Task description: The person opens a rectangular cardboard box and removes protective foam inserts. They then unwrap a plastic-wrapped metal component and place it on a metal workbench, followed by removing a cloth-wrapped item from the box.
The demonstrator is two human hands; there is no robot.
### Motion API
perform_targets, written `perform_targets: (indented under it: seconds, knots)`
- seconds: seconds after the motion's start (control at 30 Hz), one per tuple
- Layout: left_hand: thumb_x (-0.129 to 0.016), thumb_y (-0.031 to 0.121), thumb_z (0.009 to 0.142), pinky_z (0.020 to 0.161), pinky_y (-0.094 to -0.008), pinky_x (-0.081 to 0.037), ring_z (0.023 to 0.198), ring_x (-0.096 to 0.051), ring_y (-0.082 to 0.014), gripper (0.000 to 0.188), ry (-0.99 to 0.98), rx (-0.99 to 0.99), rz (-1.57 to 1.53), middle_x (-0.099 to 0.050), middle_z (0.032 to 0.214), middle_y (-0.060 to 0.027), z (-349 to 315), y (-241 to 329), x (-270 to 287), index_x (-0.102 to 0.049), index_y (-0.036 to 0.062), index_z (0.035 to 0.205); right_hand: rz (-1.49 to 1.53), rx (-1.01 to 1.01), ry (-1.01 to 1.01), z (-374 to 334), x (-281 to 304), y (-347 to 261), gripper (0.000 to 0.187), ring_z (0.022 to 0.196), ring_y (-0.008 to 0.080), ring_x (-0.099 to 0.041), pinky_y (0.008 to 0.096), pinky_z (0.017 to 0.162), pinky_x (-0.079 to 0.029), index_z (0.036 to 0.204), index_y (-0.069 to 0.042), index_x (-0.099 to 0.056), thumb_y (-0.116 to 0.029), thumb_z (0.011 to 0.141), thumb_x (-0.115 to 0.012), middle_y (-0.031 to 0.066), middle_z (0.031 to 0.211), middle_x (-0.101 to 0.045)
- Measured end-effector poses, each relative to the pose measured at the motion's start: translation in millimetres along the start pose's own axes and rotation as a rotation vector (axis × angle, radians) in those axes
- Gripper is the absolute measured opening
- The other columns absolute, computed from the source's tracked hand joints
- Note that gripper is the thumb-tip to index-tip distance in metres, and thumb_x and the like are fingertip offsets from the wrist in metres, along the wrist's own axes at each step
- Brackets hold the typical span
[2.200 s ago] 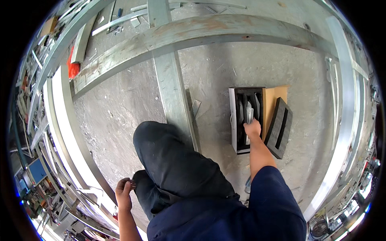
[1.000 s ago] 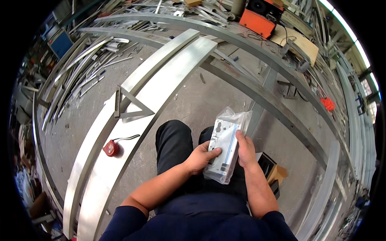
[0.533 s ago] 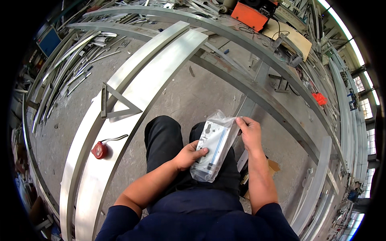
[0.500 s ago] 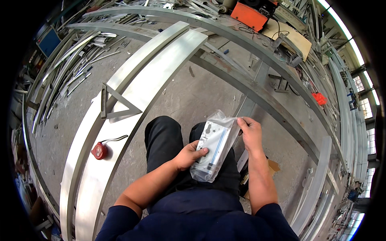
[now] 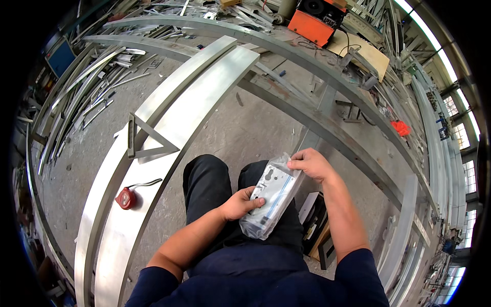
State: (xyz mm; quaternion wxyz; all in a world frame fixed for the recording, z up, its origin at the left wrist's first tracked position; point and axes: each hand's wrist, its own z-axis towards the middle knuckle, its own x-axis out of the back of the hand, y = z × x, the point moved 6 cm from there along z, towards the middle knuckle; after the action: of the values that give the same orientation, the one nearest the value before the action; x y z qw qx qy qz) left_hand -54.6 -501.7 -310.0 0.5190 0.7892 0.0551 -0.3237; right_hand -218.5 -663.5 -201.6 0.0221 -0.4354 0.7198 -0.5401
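Observation:
A flat metal plate with cut holes, sealed in a clear plastic bag (image 5: 271,199), lies over my right thigh. Its left side is gripped by my left hand (image 5: 242,203), the thumb pressing on the front. At the bag's upper right corner, the thumb and fingers of my right hand (image 5: 310,165) pinch the plastic. A blue stripe runs along the packed plate. To my left, a triangular metal square (image 5: 151,138) and a red tape measure (image 5: 126,198) with a wrist strap rest on a wide silvery metal profile (image 5: 204,94).
Long steel beams (image 5: 307,120) cross in front of me above the concrete floor. An open box (image 5: 318,230) with dark parts stands by my right leg. Metal offcuts (image 5: 97,82) are heaped at the far left. An orange machine (image 5: 312,26) stands at the back.
My right hand has shifted slightly left and down, pulling the bag's top corner inward. The bag tilts a little more, and the box beside my right leg shows more.

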Motion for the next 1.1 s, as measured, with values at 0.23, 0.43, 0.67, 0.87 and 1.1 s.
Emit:
perform_targets:
  seconds: [0.23, 0.43, 0.67, 0.87, 1.1]
  knots:
    - [-0.068, 0.02, 0.098, 0.094, -0.0287, -0.049, 0.105, -0.061, -0.0106, 0.043, 0.021, -0.015, 0.049, -0.067, 0.117, -0.0039, 0, 3, 0, -0.055, -0.0008, 0.133, -0.36, 0.147, 0.216, 1, 6, -40, 0.032, 0.08, 0.0267, -0.07, 0.0384, 0.074, -0.052, 0.096, 0.002, -0.074, -0.028, 0.087, -0.071, 0.0198, 0.088, -0.073]
    - [-0.068, 0.019, 0.098, 0.094, -0.029, -0.049, 0.103, -0.062, -0.011, 0.042, 0.0, -0.009, 0.018, -0.068, 0.116, -0.0035, -1, 4, -2, -0.055, -0.0003, 0.133, -0.183, 0.131, 0.494, 3, 30, -28, 0.033, 0.077, 0.0209, -0.067, 0.035, 0.073, -0.051, 0.099, 0.003, -0.072, -0.029, 0.092, -0.067, 0.0146, 0.084, -0.072]
    - [-0.071, 0.016, 0.095, 0.093, -0.0308, -0.051, 0.102, -0.065, -0.0144, 0.043, 0.107, 0.038, -0.053, -0.069, 0.114, -0.0065, -9, 11, 1, -0.056, 0.0013, 0.132, -0.031, -0.006, 0.297, -12, 16, -3, 0.034, 0.074, 0.0136, -0.06, 0.0311, 0.067, -0.049, 0.097, 0.005, -0.072, -0.029, 0.092, -0.071, 0.0057, 0.082, -0.068]
    - [-0.072, 0.009, 0.092, 0.097, -0.036, -0.053, 0.108, -0.066, -0.0188, 0.046, 0.006, 0.0, -0.324, -0.068, 0.12, -0.0093, -1, 5, 9, -0.055, 0.0009, 0.134, 0.381, 0.201, 0.662, -15, 28, 14, 0.025, 0.065, 0.01, -0.052, 0.0266, 0.06, -0.043, 0.097, 0.004, -0.068, -0.022, 0.096, -0.066, 0.0011, 0.076, -0.06]
    - [-0.068, -0.002, 0.088, 0.097, -0.0442, -0.054, 0.107, -0.068, -0.0278, 0.042, 0.179, -0.204, -0.584, -0.069, 0.118, -0.0122, -7, 29, 35, -0.057, 0.0016, 0.128, 0.492, 0.006, 0.281, -48, -35, 51, 0.019, 0.065, 0.0115, -0.061, 0.0262, 0.058, -0.048, 0.1, 0.0, -0.068, -0.017, 0.095, -0.066, 0.0042, 0.078, -0.065]
